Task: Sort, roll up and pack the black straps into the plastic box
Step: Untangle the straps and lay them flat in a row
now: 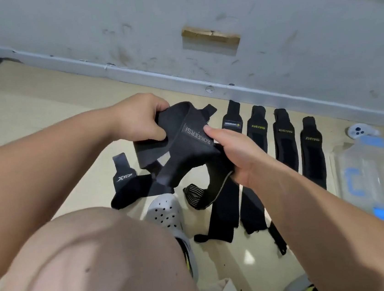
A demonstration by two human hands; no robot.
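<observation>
- BOKEERSI strap (190, 143): left hand (140, 120) grip grasps one end, right hand (235, 157) grip pinches beside the label; apparently for sorting.
- Laid-out straps (284, 142): right of grip, seemingly grouped.

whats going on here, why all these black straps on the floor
A person crouched on the floor holds a black BOKEERSI strap in both hands: the left hand grips its upper end and the right hand holds the other side. A row of four straps lies flat beside the wall, and an XTEP strap and others lie loose near the white shoe. No strap shows in the clear plastic box yet.
</observation>
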